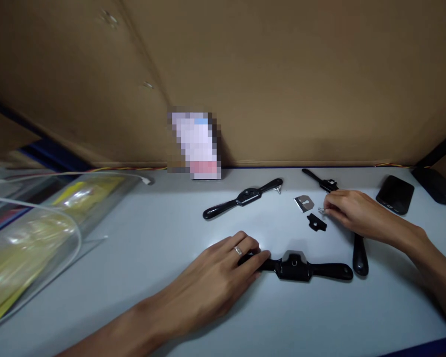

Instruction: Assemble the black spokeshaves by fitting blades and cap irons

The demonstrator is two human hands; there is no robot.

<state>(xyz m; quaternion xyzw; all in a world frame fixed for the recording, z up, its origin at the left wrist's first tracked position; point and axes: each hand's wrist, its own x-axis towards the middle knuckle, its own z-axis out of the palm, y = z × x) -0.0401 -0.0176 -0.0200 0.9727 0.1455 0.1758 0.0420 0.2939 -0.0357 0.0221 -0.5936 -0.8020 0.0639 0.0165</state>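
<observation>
My left hand (232,265), a ring on one finger, is closed around the left handle of a black spokeshave (294,270) lying on the table. A blade edge shows behind its black cap. My right hand (347,210) pinches a small silvery screw (321,211) between thumb and fingertips, just above the table. Close by lie a loose steel blade (304,203) with a keyhole slot and a black cap plate (316,222). Partly hidden under my right hand is another spokeshave (360,258). A third spokeshave body (248,195) lies farther left, small silvery screws (278,189) by its handle.
A dark phone (395,194) lies at the right, near a black object (436,186). A blurred-out upright item (198,144) leans on the brown back panel (301,84). Yellow items in clear plastic (40,243) and a white cable (78,233) are at the left.
</observation>
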